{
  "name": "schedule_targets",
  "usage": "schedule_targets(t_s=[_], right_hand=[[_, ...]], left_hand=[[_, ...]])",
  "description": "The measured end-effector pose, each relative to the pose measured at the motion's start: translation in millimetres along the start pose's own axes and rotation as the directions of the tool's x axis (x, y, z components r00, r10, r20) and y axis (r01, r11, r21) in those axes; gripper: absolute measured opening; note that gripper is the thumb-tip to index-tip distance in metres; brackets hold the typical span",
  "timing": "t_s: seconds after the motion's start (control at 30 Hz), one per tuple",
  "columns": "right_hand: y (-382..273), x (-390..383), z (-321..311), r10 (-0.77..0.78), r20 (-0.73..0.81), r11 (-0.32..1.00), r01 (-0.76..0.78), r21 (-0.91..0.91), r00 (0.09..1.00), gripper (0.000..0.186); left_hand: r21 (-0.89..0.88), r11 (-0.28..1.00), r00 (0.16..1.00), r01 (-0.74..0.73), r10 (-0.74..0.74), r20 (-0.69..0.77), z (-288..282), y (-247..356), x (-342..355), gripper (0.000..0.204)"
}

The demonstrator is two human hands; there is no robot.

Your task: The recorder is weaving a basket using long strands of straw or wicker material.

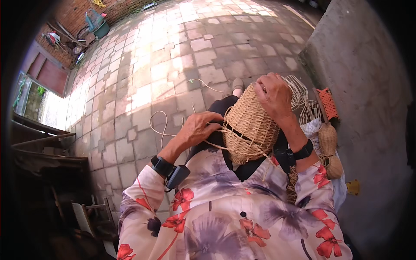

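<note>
A tan woven straw basket (pixel 248 112) lies tilted on my lap, its rounded end toward me. A dark gap crosses its weave near that end. My left hand (pixel 199 130) is at the basket's left side, its thumb and fingers closed on straw cord (pixel 219 129) that runs to the weave. A loose loop of cord curls out to the left of this hand. My right hand (pixel 274 96) grips the basket's far right end with bent fingers; its fingertips are partly hidden. Another cord end hangs from the basket's near edge over my patterned shirt.
Bundles of pale looped strands (pixel 298 92) lie right of the basket. Beyond them are an orange woven piece (pixel 328 103) and small woven baskets (pixel 327 139) beside a grey wall (pixel 368 108). A chair (pixel 89 216) stands at lower left. A green tub (pixel 102 29) is far off on the paving.
</note>
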State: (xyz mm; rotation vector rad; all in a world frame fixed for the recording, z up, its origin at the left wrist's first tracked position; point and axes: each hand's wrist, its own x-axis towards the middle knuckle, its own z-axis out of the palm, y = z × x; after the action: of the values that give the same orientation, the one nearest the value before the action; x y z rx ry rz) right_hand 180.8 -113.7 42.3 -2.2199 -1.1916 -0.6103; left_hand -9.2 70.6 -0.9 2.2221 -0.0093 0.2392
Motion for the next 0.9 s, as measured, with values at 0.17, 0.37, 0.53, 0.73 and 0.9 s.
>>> schedule_targets(t_s=[0.17,0.37,0.53,0.73,0.9], right_hand=[[-16.1,7.1,9.8,0.122,0.229,0.992,-0.113,-0.052,0.966,0.026],[-2.6,8.8,20.4,0.169,0.329,0.976,-0.205,0.076,0.929,0.032],[3.4,3.2,24.1,0.233,0.312,0.959,-0.271,0.086,0.921,0.034],[4.9,2.7,30.9,0.236,0.331,0.965,-0.26,0.031,0.914,0.034],[6.2,1.4,32.1,0.137,0.352,0.977,-0.184,0.104,0.926,0.033]], left_hand=[[0.159,0.986,0.997,-0.043,0.033,0.064,12.0,18.5,4.3,0.014],[0.069,0.983,0.983,-0.173,0.168,0.076,15.7,58.1,2.6,0.012],[0.442,0.867,0.969,0.23,-0.159,-0.191,-46.7,-18.0,-25.8,0.013],[0.547,0.789,0.926,0.281,-0.073,-0.372,-69.4,-26.8,-40.6,0.023],[0.23,0.97,0.997,0.078,-0.08,-0.003,-3.6,58.0,-22.5,0.024]])
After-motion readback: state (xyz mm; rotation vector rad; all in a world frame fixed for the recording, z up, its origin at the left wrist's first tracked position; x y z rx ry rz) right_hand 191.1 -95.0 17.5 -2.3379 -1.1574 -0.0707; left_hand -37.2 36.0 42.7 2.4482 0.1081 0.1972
